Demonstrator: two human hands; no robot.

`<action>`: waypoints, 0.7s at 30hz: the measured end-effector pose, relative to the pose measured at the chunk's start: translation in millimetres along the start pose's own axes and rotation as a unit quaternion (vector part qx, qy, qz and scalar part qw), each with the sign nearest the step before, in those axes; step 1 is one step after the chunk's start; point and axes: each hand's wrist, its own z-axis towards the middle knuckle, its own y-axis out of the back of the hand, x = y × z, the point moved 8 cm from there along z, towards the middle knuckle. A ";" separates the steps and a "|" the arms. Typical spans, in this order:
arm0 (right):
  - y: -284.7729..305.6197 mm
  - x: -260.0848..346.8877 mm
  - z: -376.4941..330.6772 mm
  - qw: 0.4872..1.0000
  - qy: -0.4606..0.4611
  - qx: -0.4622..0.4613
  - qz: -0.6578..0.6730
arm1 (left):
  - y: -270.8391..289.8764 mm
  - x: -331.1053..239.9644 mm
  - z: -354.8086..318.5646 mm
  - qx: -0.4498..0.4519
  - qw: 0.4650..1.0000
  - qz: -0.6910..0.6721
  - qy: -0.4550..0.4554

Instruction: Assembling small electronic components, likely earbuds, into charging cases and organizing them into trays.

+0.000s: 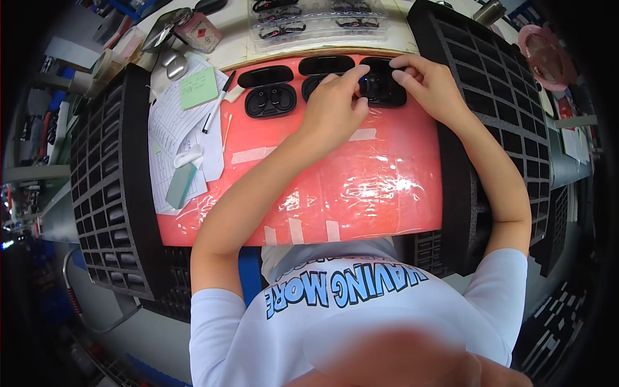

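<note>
Three black earbud charging cases stand in a row along the far edge of the red mat [284,187]. The left case [269,101] has its lid up, with two black earbuds seated inside. My left hand [335,106] partly covers the middle case [325,65], whose lid is also raised. Its curled fingers and thumb close at the left side of the right case [385,90]; what they grip is hidden. My right hand [429,80] is at that case's upper right, thumb and forefinger bent together, and what lies between them does not show. A small blue light glows on the right case.
Black compartment racks [116,193] [496,109] flank the mat. A clear plastic tray [316,32] with several black earphones lies behind it. Papers [174,129], a green note pad [198,88], a pen [229,82] and a grey-green block [181,185] lie at left. A pink fan [545,57] stands far right.
</note>
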 end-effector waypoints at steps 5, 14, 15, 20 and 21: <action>4.1 -1.9 3.2 0.998 0.014 -0.049 0.035 | -19.9 -8.2 16.4 0.005 0.990 0.127 -0.054; 11.2 -10.6 2.6 0.991 0.088 -0.096 0.008 | -51.8 -47.5 -45.0 0.134 0.954 0.124 -0.239; 11.4 -4.4 4.0 0.993 0.090 -0.072 -0.014 | -56.9 -47.9 -57.8 0.170 0.947 0.150 -0.228; 82.5 45.3 -77.3 0.973 0.174 0.010 -0.154 | -66.9 -36.0 -79.0 0.253 0.929 0.181 -0.199; 104.5 46.1 -111.1 0.971 0.125 -0.004 -0.202 | -68.1 -38.1 -78.0 0.253 0.930 0.181 -0.198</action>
